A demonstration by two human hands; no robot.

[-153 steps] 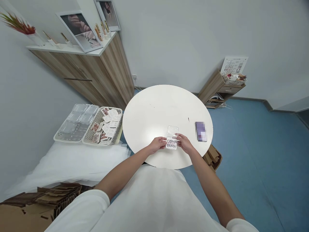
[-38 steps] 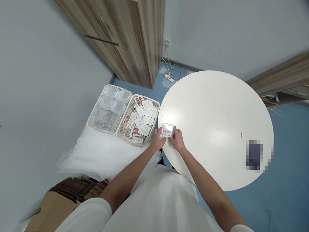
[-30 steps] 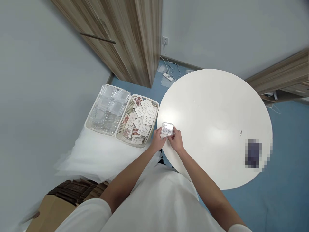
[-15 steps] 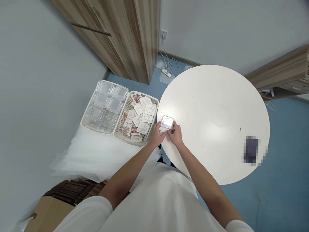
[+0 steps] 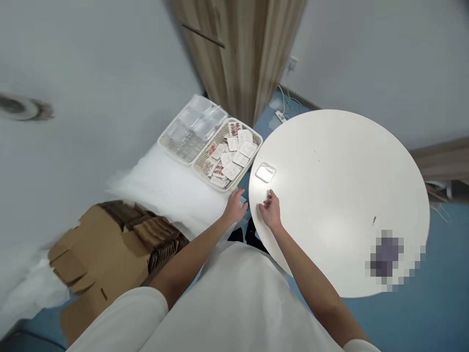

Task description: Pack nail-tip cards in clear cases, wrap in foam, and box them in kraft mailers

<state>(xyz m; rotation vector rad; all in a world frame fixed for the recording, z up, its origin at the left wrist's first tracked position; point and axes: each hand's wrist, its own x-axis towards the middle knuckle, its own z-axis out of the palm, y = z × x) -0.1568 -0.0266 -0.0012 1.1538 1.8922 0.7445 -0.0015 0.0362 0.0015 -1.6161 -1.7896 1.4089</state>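
A small clear plastic box (image 5: 266, 172) with a shiny top lies on the left part of the round white table (image 5: 340, 190). Just below it, my right hand (image 5: 271, 210) hovers over or rests on the tabletop, fingers curled but apart, with nothing in them. My left hand (image 5: 234, 208) is off the table's left edge, thumb and fingers spread, holding nothing. Closest to it is a cream basket (image 5: 203, 172) full of printed cards (image 5: 231, 170), some showing reddish round pictures. Neither hand touches the box.
Beside the card basket, another basket (image 5: 176, 157) holds clear plastic boxes (image 5: 200, 115). White foam sheeting (image 5: 154, 181) lies under them. Folded brown cardboard (image 5: 113, 249) is at the lower left. A blurred-out dark object (image 5: 386, 256) lies on the table's right. A wooden cabinet (image 5: 238, 54) stands behind.
Both hands have let go of the clear box, which stays on the table. My left hand has moved left off the table, my right hand back towards me. The view has turned left.
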